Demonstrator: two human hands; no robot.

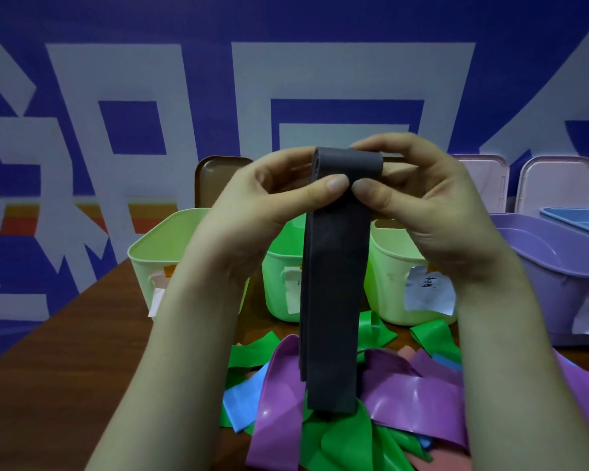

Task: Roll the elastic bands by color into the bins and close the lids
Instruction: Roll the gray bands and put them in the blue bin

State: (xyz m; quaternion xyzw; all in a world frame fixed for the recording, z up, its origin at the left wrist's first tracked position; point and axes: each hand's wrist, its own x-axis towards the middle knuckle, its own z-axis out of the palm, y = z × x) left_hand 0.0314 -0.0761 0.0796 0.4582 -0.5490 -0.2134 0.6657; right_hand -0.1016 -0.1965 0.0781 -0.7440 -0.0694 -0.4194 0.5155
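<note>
Left hand [272, 195] and right hand [419, 192] pinch started roll atop dark grey band [335, 283]. Long tail hangs loose; thumb slip likely unwinds roll.

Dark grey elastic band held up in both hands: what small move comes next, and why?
Probably another turn of the roll. The left hand and right hand pinch the dark grey elastic band at its top, where only a short roll shows; most of it hangs unrolled.

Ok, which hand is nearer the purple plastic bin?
Right. The right hand pinches the dark grey elastic band just left of the purple plastic bin; the left hand pinches it farther left.
</note>
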